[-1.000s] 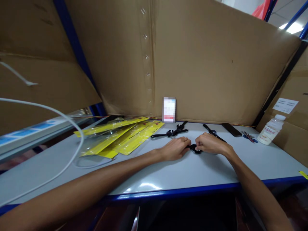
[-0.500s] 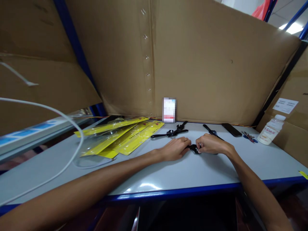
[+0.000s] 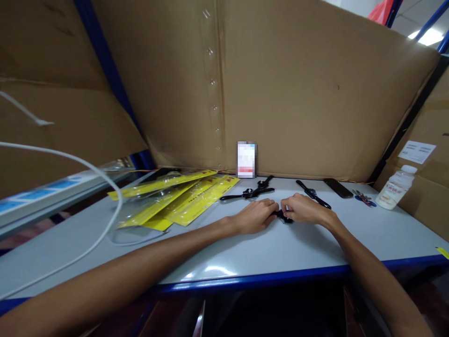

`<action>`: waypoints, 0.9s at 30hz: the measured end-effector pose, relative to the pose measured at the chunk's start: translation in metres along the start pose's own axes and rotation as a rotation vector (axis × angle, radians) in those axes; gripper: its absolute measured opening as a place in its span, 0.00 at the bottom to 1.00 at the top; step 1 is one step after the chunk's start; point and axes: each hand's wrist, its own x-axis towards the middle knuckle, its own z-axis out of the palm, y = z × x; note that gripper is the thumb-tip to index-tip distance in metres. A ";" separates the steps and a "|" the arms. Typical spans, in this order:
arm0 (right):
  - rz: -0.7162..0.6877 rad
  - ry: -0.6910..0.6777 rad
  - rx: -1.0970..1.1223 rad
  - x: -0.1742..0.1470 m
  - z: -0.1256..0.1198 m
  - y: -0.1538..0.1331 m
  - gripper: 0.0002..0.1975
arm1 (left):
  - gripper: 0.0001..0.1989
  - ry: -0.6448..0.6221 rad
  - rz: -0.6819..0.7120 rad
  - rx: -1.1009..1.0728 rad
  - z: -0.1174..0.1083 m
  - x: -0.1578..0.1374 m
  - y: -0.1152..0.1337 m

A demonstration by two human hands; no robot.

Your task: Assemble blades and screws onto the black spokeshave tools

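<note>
Low over the table, my left hand (image 3: 257, 215) is closed round one handle of a black spokeshave (image 3: 285, 218), hiding that end. My right hand (image 3: 301, 208) pinches at the tool's middle, thumb and fingers bent together; what small part they grip is too small to make out. Beyond my hands, two more black spokeshaves (image 3: 235, 196) (image 3: 264, 183) lie crossing each other. Another black spokeshave (image 3: 314, 194) rests at an angle just behind my right hand.
Yellow cards in clear plastic packs (image 3: 199, 199) are heaped on the left. A phone (image 3: 246, 160) with a blurred screen leans against the cardboard wall (image 3: 280, 93). On the right are a dark phone (image 3: 337, 187), small tools (image 3: 365, 199) and a white bottle (image 3: 395, 188). A white cable (image 3: 105, 175) loops across the left.
My right hand has shifted slightly left along the spokeshave, exposing more of its middle and the tool lying behind. My left hand keeps its place.
</note>
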 end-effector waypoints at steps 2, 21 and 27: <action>0.008 0.013 -0.029 0.000 0.001 0.002 0.06 | 0.06 -0.001 -0.003 0.007 0.000 0.000 0.001; -0.040 -0.015 0.020 0.000 0.003 0.009 0.18 | 0.05 -0.049 -0.035 0.027 -0.005 0.000 0.004; -0.049 -0.051 0.106 0.001 0.002 0.009 0.12 | 0.05 -0.048 -0.032 0.014 -0.005 0.000 0.004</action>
